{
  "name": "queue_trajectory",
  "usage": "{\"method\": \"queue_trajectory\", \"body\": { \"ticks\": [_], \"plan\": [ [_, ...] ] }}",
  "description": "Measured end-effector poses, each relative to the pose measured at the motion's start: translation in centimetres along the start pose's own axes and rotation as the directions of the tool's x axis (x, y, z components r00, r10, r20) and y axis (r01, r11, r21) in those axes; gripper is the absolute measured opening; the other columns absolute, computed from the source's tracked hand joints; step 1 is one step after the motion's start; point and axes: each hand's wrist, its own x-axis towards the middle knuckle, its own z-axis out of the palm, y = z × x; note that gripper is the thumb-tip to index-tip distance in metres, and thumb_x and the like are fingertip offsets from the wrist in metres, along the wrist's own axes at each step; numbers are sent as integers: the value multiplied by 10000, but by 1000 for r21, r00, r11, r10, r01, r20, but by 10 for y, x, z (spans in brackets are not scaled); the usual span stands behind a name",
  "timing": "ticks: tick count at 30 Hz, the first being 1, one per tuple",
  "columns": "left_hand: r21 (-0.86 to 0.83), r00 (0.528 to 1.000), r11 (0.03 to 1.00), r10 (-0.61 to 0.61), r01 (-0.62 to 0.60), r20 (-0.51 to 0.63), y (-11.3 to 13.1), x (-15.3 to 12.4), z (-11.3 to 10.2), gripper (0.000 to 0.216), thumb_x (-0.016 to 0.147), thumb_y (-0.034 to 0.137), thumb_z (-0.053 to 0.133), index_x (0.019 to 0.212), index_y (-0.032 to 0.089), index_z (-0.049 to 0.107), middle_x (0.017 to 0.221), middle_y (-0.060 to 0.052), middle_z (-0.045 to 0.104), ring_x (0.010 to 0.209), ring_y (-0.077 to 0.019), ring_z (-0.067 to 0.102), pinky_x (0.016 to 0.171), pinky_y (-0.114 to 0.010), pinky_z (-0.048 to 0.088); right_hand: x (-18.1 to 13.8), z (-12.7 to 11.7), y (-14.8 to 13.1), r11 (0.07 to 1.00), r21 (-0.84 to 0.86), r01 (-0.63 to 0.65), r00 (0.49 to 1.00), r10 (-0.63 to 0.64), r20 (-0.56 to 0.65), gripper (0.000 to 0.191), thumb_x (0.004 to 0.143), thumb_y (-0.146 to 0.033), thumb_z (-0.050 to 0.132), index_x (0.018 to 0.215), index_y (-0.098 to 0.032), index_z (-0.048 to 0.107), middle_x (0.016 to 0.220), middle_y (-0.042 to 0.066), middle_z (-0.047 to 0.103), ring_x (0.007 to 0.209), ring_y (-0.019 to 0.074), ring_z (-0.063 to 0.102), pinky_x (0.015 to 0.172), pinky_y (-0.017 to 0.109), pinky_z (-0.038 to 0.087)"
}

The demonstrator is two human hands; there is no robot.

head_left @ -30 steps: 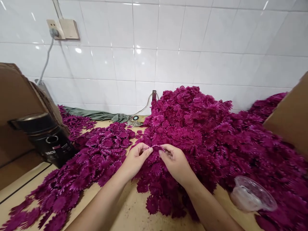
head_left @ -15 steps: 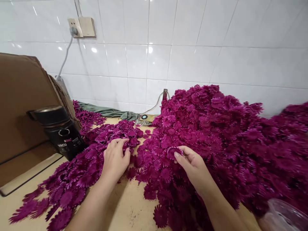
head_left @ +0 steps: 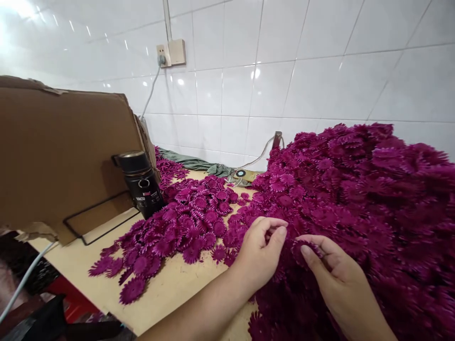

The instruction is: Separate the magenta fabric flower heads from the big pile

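Observation:
My right hand pinches a purple-magenta artificial flower with toothed petals between thumb and fingers, over the large heap. Just to its left, my left hand has its fingers curled and its thumb tip close to the index fingertip; nothing shows between them. The two hands are near each other but apart. A tall heap of loose purple-magenta flowers fills the right side. A lower, smaller pile of similar flowers spreads over the table to the left of my left hand.
A black vacuum flask stands by a cardboard box at left, near a black wire frame. Green cloth and a yellow device lie along the tiled wall, below a socket with a cable.
My left hand has left the smaller pile and moved right, close to my right hand. The right hand keeps its pinch on a flower. The view has swung left, bringing the table's left edge in.

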Motion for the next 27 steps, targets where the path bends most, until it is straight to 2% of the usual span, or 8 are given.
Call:
{"method": "queue_trajectory", "body": {
  "ticks": [3,8,14,17,22,25,27],
  "plan": [
    [-24,1000,1000,4,-4,5,-2,-2,9,208,808,243,447,917,156,602,909,-65,592,863,-152,558,808,-286,446,0,-5,2,997,-75,10,997,-16,-79,276,692,-438,483,783,-199,589,744,46,641,702,183,593,653,286,499],
    [-18,996,996,92,-91,19,-4,-11,12,226,809,268,465,945,150,603,933,-67,583,862,-144,550,809,-266,442,2,-11,7,993,-117,-13,990,-4,-144,268,681,-453,469,724,-211,576,644,24,609,586,165,559,541,270,484],
    [77,990,990,113,-119,84,-2,-23,13,360,727,384,585,1015,168,575,938,-65,590,875,-190,542,807,-327,445,6,-3,7,993,12,-116,989,117,-88,294,629,-482,515,719,-206,567,633,21,602,581,180,574,543,294,495],
    [97,992,989,107,-113,71,-3,-24,14,371,711,339,608,1037,168,562,945,-66,600,872,-194,544,809,-336,447,5,2,6,985,93,-146,986,152,-66,310,641,-487,524,765,-206,567,687,28,614,632,187,589,597,304,509],
    [22,996,996,85,-85,21,-8,-16,12,300,733,215,549,1027,166,583,949,-66,605,809,-162,566,793,-309,464,-2,13,2,997,71,22,994,-14,-105,293,729,-452,479,882,-209,538,865,54,595,819,197,568,747,339,480],
    [-102,999,994,-34,36,24,-11,-9,10,262,740,157,494,980,149,601,971,-77,626,790,-147,587,765,-286,478,-6,20,0,993,21,116,987,-113,-115,296,772,-429,436,959,-204,480,957,72,556,923,203,531,819,366,448],
    [-161,991,979,-114,124,69,-11,-7,8,269,731,166,506,982,130,594,924,-73,655,801,-156,599,764,-291,481,-9,22,-2,988,21,153,986,-152,-65,298,809,-407,392,1018,-200,437,1014,82,532,985,198,509,863,372,427]
  ]
}}
